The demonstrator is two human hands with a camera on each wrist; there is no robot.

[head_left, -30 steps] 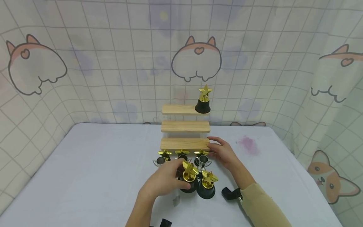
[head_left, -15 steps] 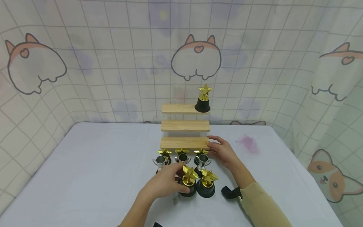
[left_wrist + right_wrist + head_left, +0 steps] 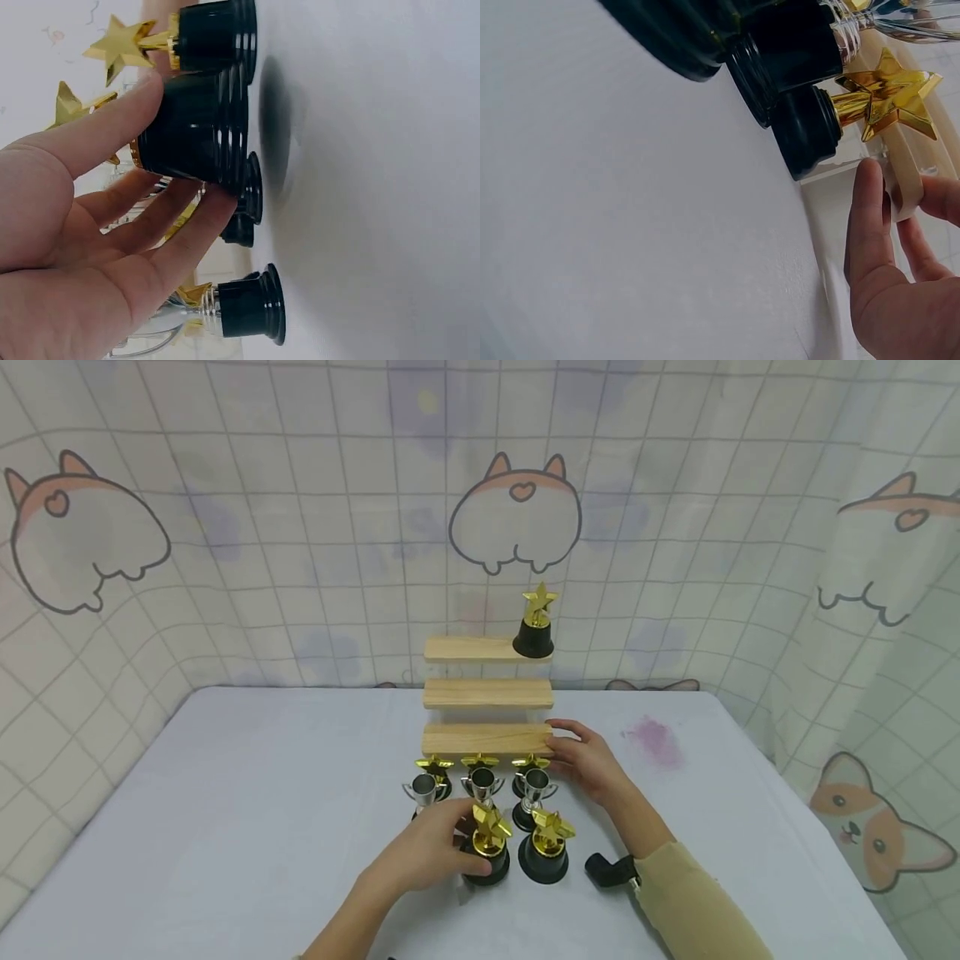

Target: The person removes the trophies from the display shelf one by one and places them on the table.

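My left hand [image 3: 431, 852] grips a gold star trophy [image 3: 486, 858] by its black base, thumb on one side and fingers on the other. In the left wrist view, a shadow lies beside the base of this trophy [image 3: 195, 127], close over the white cloth. A second star trophy [image 3: 544, 857] stands just right of it. My right hand [image 3: 588, 764] holds the right end of the lowest board of a wooden three-step shelf [image 3: 487, 739]. The right wrist view shows my fingers [image 3: 868, 217] around that board's end [image 3: 904, 176].
Silver cup trophies [image 3: 536, 787] form a row behind the held trophy, partly hidden by my left hand. Behind them, star trophies [image 3: 435, 766] stand before the shelf. Another star trophy [image 3: 533, 625] is on the top board's right end. A black strap piece [image 3: 609, 870] sits at my right wrist.
My left hand has moved the star trophy a little left and toward me, opening a gap from the star trophy on its right. My right hand stays at the shelf.
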